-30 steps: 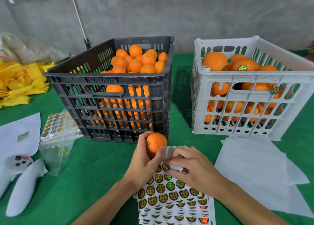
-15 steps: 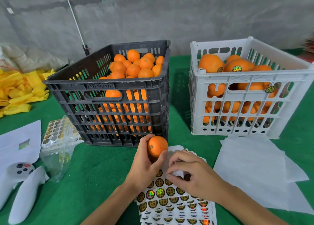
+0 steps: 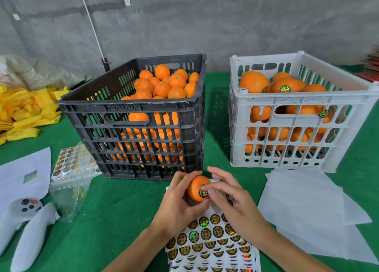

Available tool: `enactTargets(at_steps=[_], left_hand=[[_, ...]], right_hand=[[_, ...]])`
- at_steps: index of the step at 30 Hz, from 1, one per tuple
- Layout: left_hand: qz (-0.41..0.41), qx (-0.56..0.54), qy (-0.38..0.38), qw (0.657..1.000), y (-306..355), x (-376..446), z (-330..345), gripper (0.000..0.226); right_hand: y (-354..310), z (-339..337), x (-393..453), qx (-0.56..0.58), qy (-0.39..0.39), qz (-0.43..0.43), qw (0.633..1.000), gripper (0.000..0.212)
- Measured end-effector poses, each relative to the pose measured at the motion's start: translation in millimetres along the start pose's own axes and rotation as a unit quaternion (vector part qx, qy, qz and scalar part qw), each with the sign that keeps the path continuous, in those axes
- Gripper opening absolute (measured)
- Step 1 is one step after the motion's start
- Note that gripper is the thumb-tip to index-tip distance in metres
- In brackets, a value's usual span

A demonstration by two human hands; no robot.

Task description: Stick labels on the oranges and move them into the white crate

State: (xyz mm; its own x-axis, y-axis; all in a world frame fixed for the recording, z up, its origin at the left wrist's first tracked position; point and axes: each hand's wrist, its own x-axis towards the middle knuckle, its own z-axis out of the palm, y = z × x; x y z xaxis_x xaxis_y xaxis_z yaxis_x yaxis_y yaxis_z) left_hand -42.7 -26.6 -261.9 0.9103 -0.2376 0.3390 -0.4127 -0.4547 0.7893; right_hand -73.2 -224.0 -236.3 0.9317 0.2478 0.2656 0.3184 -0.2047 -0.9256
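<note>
two hands (image 3: 178, 204) (image 3: 231, 206), one orange (image 3: 195, 189), label (image 3: 203, 193) pressed

The green-clothed table (image 3: 127, 214) is loaded with a black crate (image 3: 141, 132), white crate (image 3: 291, 128), sticker sheets (image 3: 213, 249), white paper (image 3: 303, 208), yellow netting (image 3: 24, 111) and a white controller (image 3: 22, 228).
</note>
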Motion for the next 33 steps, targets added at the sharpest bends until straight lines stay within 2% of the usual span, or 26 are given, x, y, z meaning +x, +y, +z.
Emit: enactTargets(at_steps=[4, 9, 12, 14, 17, 22, 26, 28, 31, 33], left_hand=[[0.000, 0.008, 0.006, 1.000, -1, 0, 1, 0.064], [0.006, -0.007, 0.011, 1.000, 1, 0, 0, 0.057], [0.013, 0.012, -0.002, 1.000, 0, -1, -1, 0.060], [0.015, 0.020, -0.005, 1.000, 0, -1, -1, 0.060], [0.019, 0.013, -0.005, 1.000, 1, -1, -1, 0.060], [0.024, 0.043, -0.021, 0.999, 1, -2, -1, 0.068], [0.018, 0.026, -0.012, 0.999, 8, -2, 0, 0.071], [0.022, 0.021, 0.021, 0.999, 17, 0, 0, 0.067], [0.060, 0.011, 0.073, 0.995, 37, 11, -4, 0.062], [0.085, -0.006, 0.083, 0.993, 56, 25, -10, 0.064]], right_hand=[[0, 1, 1, -0.014, 0.009, -0.008, 1.000, 0.032], [6, 5, -1, -0.063, 0.026, -0.028, 0.997, 0.029], [8, 5, 1, -0.064, 0.042, -0.011, 0.997, 0.055], [8, 3, 4, -0.079, 0.037, 0.014, 0.996, 0.064], [12, 3, 5, -0.069, 0.031, 0.028, 0.997, 0.053], [12, 3, 9, -0.008, 0.080, 0.056, 0.995, 0.030], [13, 3, 6, -0.052, 0.089, 0.032, 0.994, 0.031], [9, 3, 4, -0.058, 0.082, 0.015, 0.995, 0.034], [-8, -1, 5, -0.045, 0.085, -0.006, 0.995, 0.041], [-26, -11, 13, -0.033, 0.117, -0.046, 0.992, 0.045]])
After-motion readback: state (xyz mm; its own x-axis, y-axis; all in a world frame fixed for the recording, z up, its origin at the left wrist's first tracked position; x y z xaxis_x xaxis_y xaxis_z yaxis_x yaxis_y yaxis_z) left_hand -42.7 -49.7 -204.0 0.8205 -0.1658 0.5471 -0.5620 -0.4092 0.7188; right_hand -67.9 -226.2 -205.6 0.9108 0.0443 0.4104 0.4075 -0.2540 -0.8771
